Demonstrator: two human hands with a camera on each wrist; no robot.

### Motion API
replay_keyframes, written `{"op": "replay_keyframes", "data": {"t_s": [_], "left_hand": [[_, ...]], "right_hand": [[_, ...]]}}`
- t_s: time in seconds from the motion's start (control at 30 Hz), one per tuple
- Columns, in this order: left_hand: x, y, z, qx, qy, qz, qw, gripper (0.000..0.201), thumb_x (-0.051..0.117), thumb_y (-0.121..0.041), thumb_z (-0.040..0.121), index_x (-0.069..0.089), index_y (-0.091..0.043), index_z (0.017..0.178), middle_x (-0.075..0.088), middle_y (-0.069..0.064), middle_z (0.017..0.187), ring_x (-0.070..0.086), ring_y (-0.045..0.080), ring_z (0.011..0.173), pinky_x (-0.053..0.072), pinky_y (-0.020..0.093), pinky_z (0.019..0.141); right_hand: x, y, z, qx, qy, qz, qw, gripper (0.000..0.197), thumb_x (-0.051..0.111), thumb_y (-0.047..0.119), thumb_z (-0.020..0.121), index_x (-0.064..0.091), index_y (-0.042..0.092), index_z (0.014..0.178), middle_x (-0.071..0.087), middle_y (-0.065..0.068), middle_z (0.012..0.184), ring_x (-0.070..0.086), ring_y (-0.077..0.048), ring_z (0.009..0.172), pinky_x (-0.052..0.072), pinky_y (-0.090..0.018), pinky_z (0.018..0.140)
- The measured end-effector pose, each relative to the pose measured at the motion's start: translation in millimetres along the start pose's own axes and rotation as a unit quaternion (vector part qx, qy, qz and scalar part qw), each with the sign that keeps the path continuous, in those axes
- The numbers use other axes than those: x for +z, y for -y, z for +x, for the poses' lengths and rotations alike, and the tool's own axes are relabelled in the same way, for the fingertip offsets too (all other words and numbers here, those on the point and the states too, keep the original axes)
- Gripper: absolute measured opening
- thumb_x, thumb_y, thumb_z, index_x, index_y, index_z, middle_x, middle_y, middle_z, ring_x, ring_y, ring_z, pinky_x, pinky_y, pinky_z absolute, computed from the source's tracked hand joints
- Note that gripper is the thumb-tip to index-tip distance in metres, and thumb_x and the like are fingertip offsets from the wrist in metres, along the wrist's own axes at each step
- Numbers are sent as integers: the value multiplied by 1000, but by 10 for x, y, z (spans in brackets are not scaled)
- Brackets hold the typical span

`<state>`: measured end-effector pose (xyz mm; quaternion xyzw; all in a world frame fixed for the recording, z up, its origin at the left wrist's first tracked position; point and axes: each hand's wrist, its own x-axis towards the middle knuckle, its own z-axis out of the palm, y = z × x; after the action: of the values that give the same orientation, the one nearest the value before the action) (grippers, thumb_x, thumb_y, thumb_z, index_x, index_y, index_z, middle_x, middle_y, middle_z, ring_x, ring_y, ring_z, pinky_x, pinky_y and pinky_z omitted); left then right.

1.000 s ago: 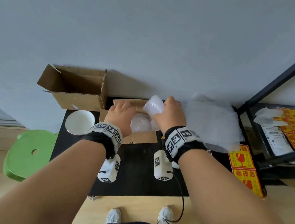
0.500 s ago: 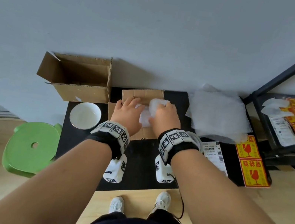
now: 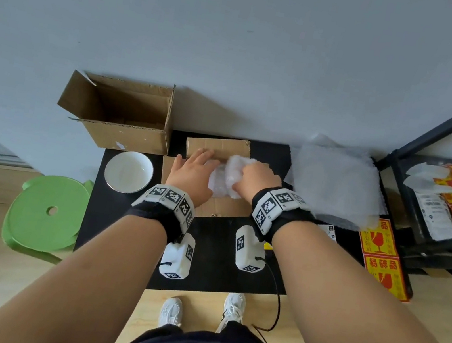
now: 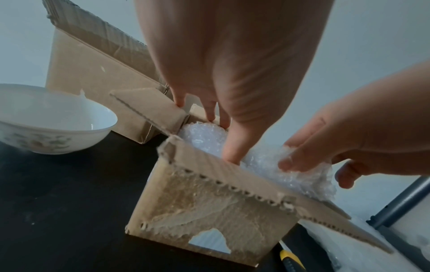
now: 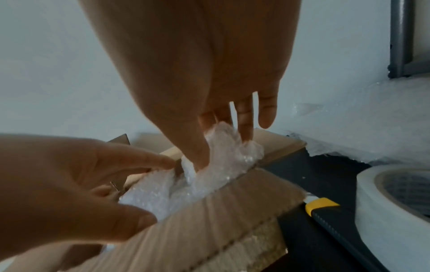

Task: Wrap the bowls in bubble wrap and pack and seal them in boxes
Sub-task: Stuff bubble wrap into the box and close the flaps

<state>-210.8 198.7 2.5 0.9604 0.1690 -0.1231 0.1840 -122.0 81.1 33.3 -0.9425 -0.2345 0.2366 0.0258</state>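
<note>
A bowl bundled in bubble wrap sits inside a small open cardboard box on the black table. My left hand lies on the bundle's left side, fingers straight and reaching down between wrap and box wall. My right hand pinches the loose crumpled end of the wrap between thumb and fingers at the box's right side. An unwrapped white bowl stands left of the box. The bowl inside the wrap is hidden.
A larger open box stands at the back left. Bubble wrap sheets lie right, red-yellow fragile stickers beyond. A tape roll and yellow-black knife lie right of the small box. A black shelf stands right, a green stool left.
The wrapped bundle has gone down into the small box. My right hand dropped with the wrap's end; my left hand flattened onto the bundle.
</note>
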Motion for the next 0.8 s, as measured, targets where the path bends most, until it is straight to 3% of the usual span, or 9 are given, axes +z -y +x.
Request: {"op": "replay_keyframes", "data": {"t_s": [0.23,0.4,0.5,0.6,0.8], "left_hand": [[44,35,55,-2,2,-6,1000,76,64,-23,88,23,-28,151,8,-6,162,-1,14,149,2,49,119],[29,46,104,-6,19,-10,1000,75,65,-26,88,24,-28,151,8,-5,162,0,14,149,4,50,120],[17,39,109,-8,23,-6,1000,74,64,-27,88,24,-27,151,7,-5,162,-1,15,149,3,50,120],[27,46,126,-9,29,-6,1000,76,67,-26,86,25,-27,151,8,-4,161,0,17,149,4,52,120],[-34,-43,71,-5,28,2,1000,72,65,-22,87,29,-27,149,10,-1,160,3,20,149,6,54,118]], "right_hand": [[-35,10,170,-13,49,-68,996,37,50,28,94,58,10,126,54,-17,131,49,-37,123,39,-47,98],[-16,131,307,-20,54,-167,984,16,49,31,98,60,24,108,58,3,105,51,-15,111,27,-32,92],[-8,134,273,-55,29,-203,977,17,51,33,95,61,24,105,61,1,111,52,-21,117,29,-38,100],[50,72,160,-68,-9,-189,980,23,49,23,95,64,14,110,62,-11,117,54,-31,116,37,-40,98],[-66,55,25,-23,14,-87,996,28,51,22,94,60,10,117,60,-16,121,53,-36,116,39,-45,98]]}}
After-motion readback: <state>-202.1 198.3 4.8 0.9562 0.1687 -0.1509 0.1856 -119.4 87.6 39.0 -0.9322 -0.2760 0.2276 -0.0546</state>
